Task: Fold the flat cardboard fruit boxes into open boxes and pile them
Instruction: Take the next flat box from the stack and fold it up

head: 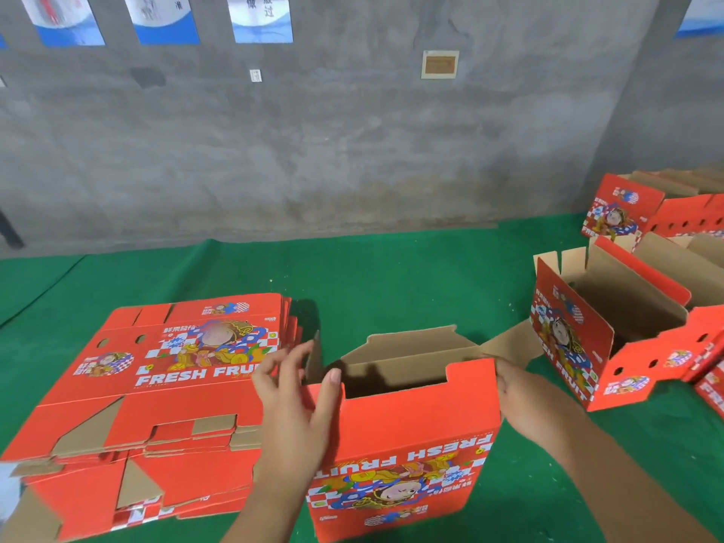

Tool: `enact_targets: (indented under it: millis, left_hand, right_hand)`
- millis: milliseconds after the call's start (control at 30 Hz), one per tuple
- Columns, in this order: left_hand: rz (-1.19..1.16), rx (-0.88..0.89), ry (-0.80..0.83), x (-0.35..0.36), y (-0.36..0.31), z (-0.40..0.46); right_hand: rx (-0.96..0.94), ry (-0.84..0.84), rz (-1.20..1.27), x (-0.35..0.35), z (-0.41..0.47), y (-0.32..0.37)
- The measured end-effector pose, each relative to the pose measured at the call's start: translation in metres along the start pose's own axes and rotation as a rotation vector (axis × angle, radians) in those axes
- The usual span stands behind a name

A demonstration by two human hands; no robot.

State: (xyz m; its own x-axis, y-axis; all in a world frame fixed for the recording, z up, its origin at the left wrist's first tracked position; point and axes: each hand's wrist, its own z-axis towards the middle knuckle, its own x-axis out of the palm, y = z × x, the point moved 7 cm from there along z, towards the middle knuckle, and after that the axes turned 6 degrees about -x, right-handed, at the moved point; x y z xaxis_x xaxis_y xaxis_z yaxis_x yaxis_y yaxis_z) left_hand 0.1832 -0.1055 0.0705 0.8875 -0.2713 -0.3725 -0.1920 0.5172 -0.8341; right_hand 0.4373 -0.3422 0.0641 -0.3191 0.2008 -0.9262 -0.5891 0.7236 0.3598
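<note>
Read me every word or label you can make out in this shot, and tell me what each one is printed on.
"FRESH FRU", cut off by the left hand: top sheet of the flat box stack.
"FRESH FRUIT", upside down: box being folded.
"FR", partly visible: open box.
Chinese characters on the wall posters and box logos: too small or blurred to read.

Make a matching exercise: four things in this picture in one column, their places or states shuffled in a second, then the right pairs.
Things
1. stack of flat boxes
2. box being folded
3. finished open box
4. left hand

Places or states
A. stands open at the right on the green mat
B. touches the left corner of the box being folded
C. lies flat at the left
D. stands between the two hands, print upside down

Pairs: 1-C, 2-D, 3-A, 4-B
</note>
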Motion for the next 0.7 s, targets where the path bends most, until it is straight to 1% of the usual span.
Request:
enact_targets:
  millis: [67, 100, 133, 167, 200, 233, 267, 300, 333, 367, 400, 433, 467, 533, 600, 633, 667, 700]
  left_hand:
    - [0.057, 0.023, -0.003, 0.0, -0.002, -0.002]
    - [0.064, 0.033, -0.013, -0.001, -0.003, -0.001]
    - [0.058, 0.04, -0.015, -0.001, -0.004, 0.0]
    - [0.058, 0.047, -0.01, -0.001, -0.005, 0.001]
    - [0.074, 0.058, -0.003, 0.0, -0.006, 0.002]
    - [0.101, 0.071, 0.011, 0.001, -0.007, 0.001]
    - [0.131, 0.083, 0.027, 0.002, -0.009, 0.0]
    - [0.162, 0.096, 0.042, 0.003, -0.011, -0.001]
    - [0.193, 0.112, 0.052, 0.004, -0.014, -0.001]
    - [0.223, 0.131, 0.057, 0.004, -0.017, -0.001]
    - [0.253, 0.154, 0.058, 0.004, -0.02, 0.0]
    - [0.292, 0.18, 0.061, 0.005, -0.022, 0.001]
    - [0.34, 0.199, 0.066, 0.006, -0.023, 0.002]
    - [0.443, 0.163, 0.079, 0.005, -0.018, 0.004]
    - [0.536, 0.036, 0.084, -0.001, -0.005, 0.01]
    - [0.538, -0.045, 0.085, -0.005, 0.003, 0.012]
    - [0.514, -0.107, 0.085, -0.008, 0.008, 0.014]
    - [0.501, -0.122, 0.076, -0.01, 0.01, 0.014]
  right_hand:
    - [-0.006, 0.03, 0.006, -0.006, -0.003, 0.004]
    - [0.001, 0.024, -0.024, -0.011, -0.006, 0.006]
    - [0.025, -0.017, -0.067, -0.019, -0.01, 0.008]
    - [0.054, -0.112, -0.107, -0.029, -0.014, 0.011]
    - [0.064, -0.25, -0.115, -0.039, -0.02, 0.017]
    - [0.022, -0.396, -0.083, -0.048, -0.027, 0.029]
    - [-0.094, -0.526, -0.039, -0.053, -0.035, 0.047]
    - [-0.249, -0.586, -0.037, -0.05, -0.042, 0.069]
    - [-0.391, -0.585, -0.078, -0.039, -0.046, 0.09]
    - [-0.493, -0.529, -0.12, -0.02, -0.047, 0.105]
    - [-0.524, -0.449, -0.147, -0.002, -0.043, 0.111]
    - [-0.498, -0.391, -0.151, 0.011, -0.035, 0.11]
    - [-0.455, -0.373, -0.142, 0.017, -0.027, 0.105]
    - [-0.387, -0.348, -0.179, 0.021, -0.01, 0.096]
    - [-0.332, -0.213, -0.277, 0.028, 0.005, 0.091]
    - [-0.298, -0.151, -0.294, 0.032, 0.01, 0.086]
    - [-0.268, -0.122, -0.275, 0.036, 0.014, 0.081]
    - [-0.239, -0.128, -0.238, 0.037, 0.014, 0.077]
